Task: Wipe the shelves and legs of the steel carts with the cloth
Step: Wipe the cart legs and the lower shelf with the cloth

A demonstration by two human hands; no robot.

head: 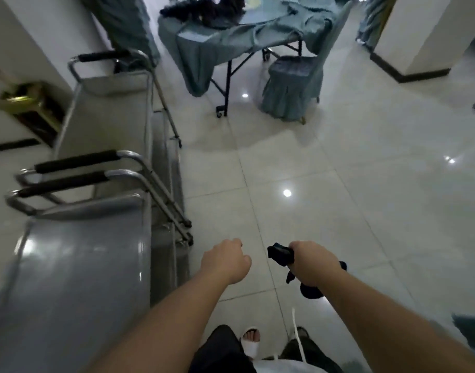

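The tiled floor fills most of the view, glossy with ceiling lights reflected in it; along its left side stand the steel carts, apparently three of them nested in a row against the wall, probably parked there to keep the passage free; the nearest cart's top shelf lies at the near left, smooth and shining, and two padded handles sit close together just beyond it, a third further off; thin legs run down on the carts' right side to small castors near the floor. At the far end a folding table under a grey-green drape carries a dark heap, and a covered chair stands just right of it; a brass-coloured bin sits by the left wall. The person stands just right of the nearest cart, both forearms stretched forward over the floor. The right hand is closed round the dark cloth, a bunched end sticking out to the left and loose ends hanging below, so it seems gathered ready for wiping; it touches no cart. The left hand is loosely curled and holds nothing, near the cart's leg, perhaps free to steady the frame. Wiping judged not under way at this moment.
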